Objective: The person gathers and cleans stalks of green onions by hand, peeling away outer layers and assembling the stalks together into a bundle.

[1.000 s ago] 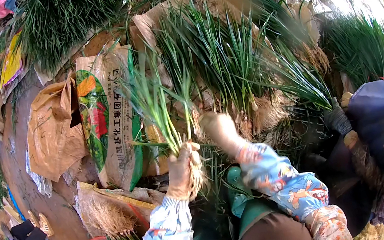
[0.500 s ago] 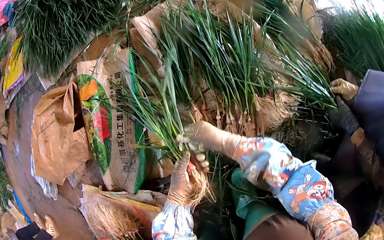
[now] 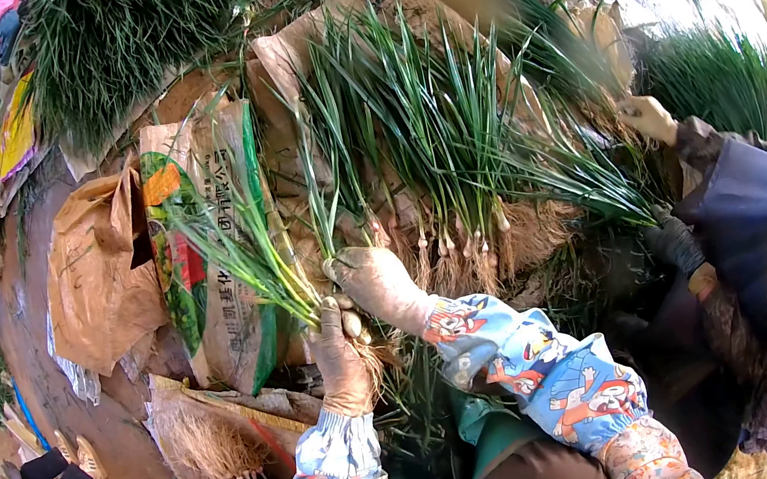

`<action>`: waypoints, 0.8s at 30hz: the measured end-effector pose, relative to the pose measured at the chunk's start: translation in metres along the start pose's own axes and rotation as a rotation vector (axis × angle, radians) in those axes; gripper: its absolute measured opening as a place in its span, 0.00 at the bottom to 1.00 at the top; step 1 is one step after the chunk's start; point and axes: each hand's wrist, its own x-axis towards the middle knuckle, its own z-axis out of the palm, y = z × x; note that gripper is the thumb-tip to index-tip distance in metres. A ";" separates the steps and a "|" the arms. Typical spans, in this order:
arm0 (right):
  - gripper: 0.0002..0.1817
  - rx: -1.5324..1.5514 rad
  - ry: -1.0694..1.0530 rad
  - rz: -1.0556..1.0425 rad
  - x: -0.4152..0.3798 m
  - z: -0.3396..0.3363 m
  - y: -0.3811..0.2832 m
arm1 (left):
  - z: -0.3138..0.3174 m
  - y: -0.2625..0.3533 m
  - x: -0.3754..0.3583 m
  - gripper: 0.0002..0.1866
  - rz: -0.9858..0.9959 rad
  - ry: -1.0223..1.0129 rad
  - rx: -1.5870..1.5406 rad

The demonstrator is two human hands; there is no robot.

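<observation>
My left hand (image 3: 341, 363), in a pale glove, grips a small bunch of green stalks (image 3: 271, 263); the leaves point up and left, and roots show beneath the fingers. Just right of it, my right hand (image 3: 375, 281) is closed round the base of a few upright stalks (image 3: 322, 204). Beyond my hands, a row of loose green plants (image 3: 430, 120) with white bulbs and roots lies on brown sacking (image 3: 442, 11). A printed sack (image 3: 244, 283) spreads out left of my hands.
A co-worker's gloved hands (image 3: 650, 120) hold plants at the right. A large green heap (image 3: 128, 49) lies at the upper left, another (image 3: 728, 85) at the right. A crumpled brown bag (image 3: 101, 277) and a rooted bundle (image 3: 244, 466) are on the left.
My right hand has moved slightly left, with a few stalks now upright in it. The bunch in my left hand leans further left. One co-worker's hand has moved up and away from the other.
</observation>
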 end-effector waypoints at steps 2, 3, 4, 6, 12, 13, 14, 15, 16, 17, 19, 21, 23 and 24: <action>0.09 -0.069 0.014 -0.031 0.004 -0.012 -0.009 | 0.001 0.001 0.001 0.11 0.018 0.021 -0.003; 0.08 -0.018 -0.032 0.083 0.006 -0.018 -0.014 | 0.001 0.002 0.000 0.11 0.033 0.042 -0.005; 0.07 0.034 -0.079 0.198 0.008 -0.026 -0.019 | 0.002 0.004 -0.002 0.11 0.053 0.040 0.003; 0.07 -0.267 -0.369 0.599 0.023 -0.025 0.026 | 0.006 0.019 -0.016 0.12 0.132 -0.065 -0.005; 0.14 -0.408 -1.235 -0.382 -0.038 -0.033 0.030 | -0.006 0.047 0.016 0.14 0.154 0.018 0.055; 0.16 -0.351 -1.132 -0.192 -0.029 -0.030 0.027 | -0.015 0.038 0.030 0.16 0.073 -0.200 -0.101; 0.19 -0.272 -1.007 -0.014 -0.020 -0.027 0.024 | -0.012 0.036 0.025 0.17 -0.065 -0.234 -0.086; 0.21 -0.357 -0.824 0.264 0.019 -0.047 0.018 | -0.007 0.035 0.021 0.18 -0.202 -0.271 -0.067; 0.20 -0.212 -0.561 0.436 0.045 -0.057 0.023 | -0.019 0.019 0.029 0.21 -0.255 -0.285 0.082; 0.19 -0.063 -0.292 0.602 0.064 -0.062 0.029 | -0.023 0.010 0.030 0.25 -0.364 -0.326 0.084; 0.19 -0.232 -0.225 0.538 0.085 -0.036 0.053 | -0.015 0.009 0.019 0.24 -0.465 -0.278 0.155; 0.20 -0.128 -0.164 0.482 0.085 -0.025 0.076 | -0.016 -0.007 0.021 0.25 -0.142 -0.163 0.416; 0.17 0.109 -0.080 0.550 0.065 -0.045 0.055 | -0.008 -0.012 0.025 0.23 -0.043 -0.029 0.305; 0.15 0.348 -0.103 0.464 0.046 -0.010 0.075 | -0.004 -0.007 0.022 0.21 -0.095 0.063 0.462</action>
